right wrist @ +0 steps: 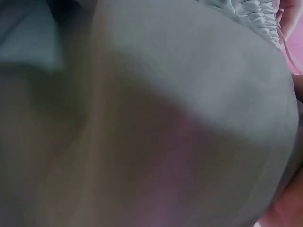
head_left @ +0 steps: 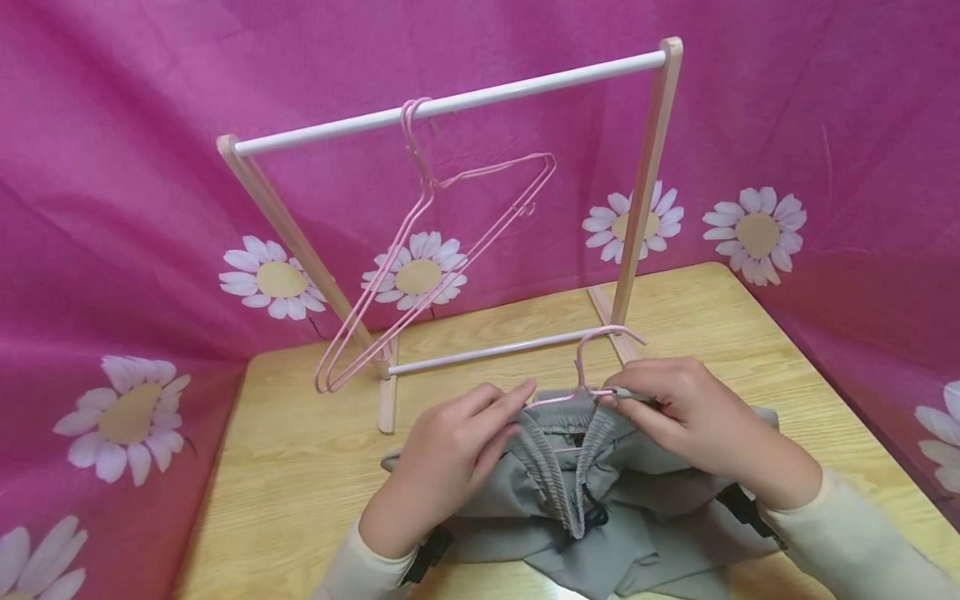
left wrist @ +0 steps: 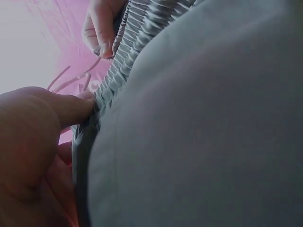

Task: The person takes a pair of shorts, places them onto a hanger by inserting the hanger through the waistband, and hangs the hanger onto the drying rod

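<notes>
A grey garment with a gathered elastic band lies in front of me, its band opening forming a V. Inside it sits a pink hanger, its hook standing up out of the opening. My left hand pinches the garment's edge left of the hook; thumb and gathered cloth show in the left wrist view. On the other side, my right hand pinches the edge of the band beside the hanger's arm. Grey cloth fills most of the right wrist view, hiding most of that hand.
Behind the garment stands a rack with wooden posts and a white top rail. Pink hangers hang from that rail, left of its middle. A wood-grain table carries everything, with pink flowered cloth around it.
</notes>
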Tool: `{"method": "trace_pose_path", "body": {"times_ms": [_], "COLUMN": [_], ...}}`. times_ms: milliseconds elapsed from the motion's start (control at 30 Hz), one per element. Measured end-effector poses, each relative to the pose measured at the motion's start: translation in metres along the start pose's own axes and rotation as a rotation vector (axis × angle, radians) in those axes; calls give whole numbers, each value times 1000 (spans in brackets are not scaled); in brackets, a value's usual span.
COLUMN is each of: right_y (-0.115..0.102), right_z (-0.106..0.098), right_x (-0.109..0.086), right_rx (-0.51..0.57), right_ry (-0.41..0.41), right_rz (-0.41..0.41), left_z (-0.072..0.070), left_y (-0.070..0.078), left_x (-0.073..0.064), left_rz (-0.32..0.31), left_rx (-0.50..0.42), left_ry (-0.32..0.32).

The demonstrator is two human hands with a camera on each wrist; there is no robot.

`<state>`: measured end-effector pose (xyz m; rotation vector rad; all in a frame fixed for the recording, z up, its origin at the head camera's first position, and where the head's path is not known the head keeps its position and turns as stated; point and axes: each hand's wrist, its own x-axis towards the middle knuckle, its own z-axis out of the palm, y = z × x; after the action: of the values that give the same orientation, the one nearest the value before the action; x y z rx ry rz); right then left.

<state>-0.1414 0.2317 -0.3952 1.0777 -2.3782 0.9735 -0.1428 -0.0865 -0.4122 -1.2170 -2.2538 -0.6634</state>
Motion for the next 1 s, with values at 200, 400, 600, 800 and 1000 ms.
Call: {"method": "trace_pose_path", "body": {"times_ms": [200,400,600,800,1000], "right_y": [-4,-5,-6,-9,-12], "right_z": [8,11,12,13,13], "right_x": [2,3,3,5,6], "right_rx": [-4,-7,6,2,-61], "right_ry": [-19,-20,-30,-35,-16], "right_rz": [14,13,26,30,14], "left_z": [4,7,7,7,7], "left_y": [3,5,7,7,5], "left_x": [1,2,2,2,1], "left_rz": [-20,-83,-131,-108,-73], "left_rx": [3,-79,-121,-123,-140], "left_ry": [-7,18,46,86,151]}}
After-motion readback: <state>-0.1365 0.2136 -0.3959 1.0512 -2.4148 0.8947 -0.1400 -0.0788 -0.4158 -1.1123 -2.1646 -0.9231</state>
